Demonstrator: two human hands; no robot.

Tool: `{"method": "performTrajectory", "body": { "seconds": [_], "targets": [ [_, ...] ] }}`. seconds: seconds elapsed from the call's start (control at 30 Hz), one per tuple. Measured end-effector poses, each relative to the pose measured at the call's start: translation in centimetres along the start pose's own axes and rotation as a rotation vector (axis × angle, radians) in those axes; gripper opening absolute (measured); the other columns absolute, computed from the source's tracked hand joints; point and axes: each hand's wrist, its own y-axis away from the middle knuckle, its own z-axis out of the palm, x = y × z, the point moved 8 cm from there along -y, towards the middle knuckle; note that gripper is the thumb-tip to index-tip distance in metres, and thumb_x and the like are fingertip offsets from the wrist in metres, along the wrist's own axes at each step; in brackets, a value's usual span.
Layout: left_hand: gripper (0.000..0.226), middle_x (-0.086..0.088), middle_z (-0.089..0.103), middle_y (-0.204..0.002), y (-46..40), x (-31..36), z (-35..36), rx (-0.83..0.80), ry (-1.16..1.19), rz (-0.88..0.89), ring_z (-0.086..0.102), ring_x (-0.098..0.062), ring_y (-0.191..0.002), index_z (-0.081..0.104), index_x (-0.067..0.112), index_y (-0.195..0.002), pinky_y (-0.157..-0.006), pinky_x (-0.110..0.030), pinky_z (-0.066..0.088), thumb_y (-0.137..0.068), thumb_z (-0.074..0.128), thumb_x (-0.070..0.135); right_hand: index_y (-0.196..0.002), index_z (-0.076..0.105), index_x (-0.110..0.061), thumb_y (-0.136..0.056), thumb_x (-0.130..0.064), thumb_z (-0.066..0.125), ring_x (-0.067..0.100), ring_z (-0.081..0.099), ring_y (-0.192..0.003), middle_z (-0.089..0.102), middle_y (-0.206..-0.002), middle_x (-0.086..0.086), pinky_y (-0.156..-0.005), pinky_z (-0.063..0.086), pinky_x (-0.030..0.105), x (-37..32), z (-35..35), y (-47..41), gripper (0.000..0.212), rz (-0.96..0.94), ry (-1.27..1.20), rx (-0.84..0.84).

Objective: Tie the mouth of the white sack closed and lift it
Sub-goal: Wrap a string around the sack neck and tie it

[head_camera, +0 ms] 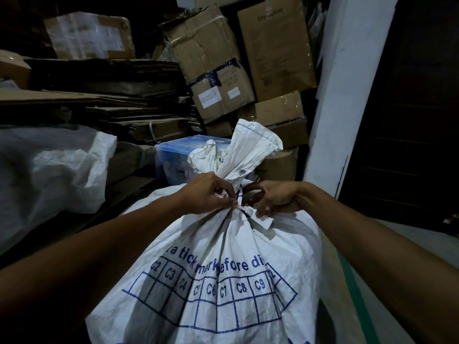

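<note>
The white sack (223, 269) stands full and upright in the near middle of the scene, between the two forearms, with blue printed boxes on its front. Its mouth (238, 155) is already gathered into a bunch that rises above the neck, and a thin white tie strip (250, 214) goes around this neck.

The main risk, as I judge it, is that the knot does not hold. The woven cloth looks smooth and stiff, so the gathered neck may want to open again, and a flat strip can slide on it if one side is pulled harder than the other. If the strip sits too low, it could also slip toward the bulging body when the sack is lifted, and the mouth would loosen. The strip looks thin, so a sharp pull could tear it. The sack seems heavy, and lifting it by the bunch alone would put all the load on the tie.

The left hand (211, 194) is at the left side of the neck, fingers curled, and it pinches the strip between thumb and fingertips close against the cloth. The right hand (273, 198) is at the right side, knuckles up, fingers curled down, and it holds the other end of the strip, whose loose tail hangs below the fingers. Both arms reach forward almost straight, and the hands are near each other with only the neck between them.

Behind, cardboard boxes (223, 58) are piled, and another pale sack (54, 167) lies at the left.
</note>
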Motion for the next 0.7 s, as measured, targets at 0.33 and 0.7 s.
{"method": "performTrajectory", "body": {
  "seconds": [0.33,0.7],
  "targets": [
    [0.018,0.007,0.075,-0.080,-0.2,0.4,-0.7,0.103,0.006,-0.041,0.065,-0.020,-0.085,0.079,0.026,-0.084,-0.073,-0.033,0.050,-0.088,0.079,0.044,-0.102,0.077,-0.003,-0.074,0.006,0.081,0.033,0.055,-0.100,0.062,-0.106,0.022,-0.082,0.052,0.039,0.7,-0.9,0.3,0.030,0.107,0.051,0.101],
    [0.016,0.019,0.056,-0.076,-0.1,1.3,-0.7,0.131,-0.036,-0.062,0.055,-0.015,-0.087,0.080,0.024,-0.089,-0.073,-0.035,0.045,-0.090,0.080,0.039,-0.101,0.075,0.003,-0.072,0.008,0.082,0.035,0.056,-0.102,0.066,-0.111,0.028,-0.091,0.045,0.048,0.4,-0.9,0.3,0.030,0.087,0.011,0.139]
  ]
}}
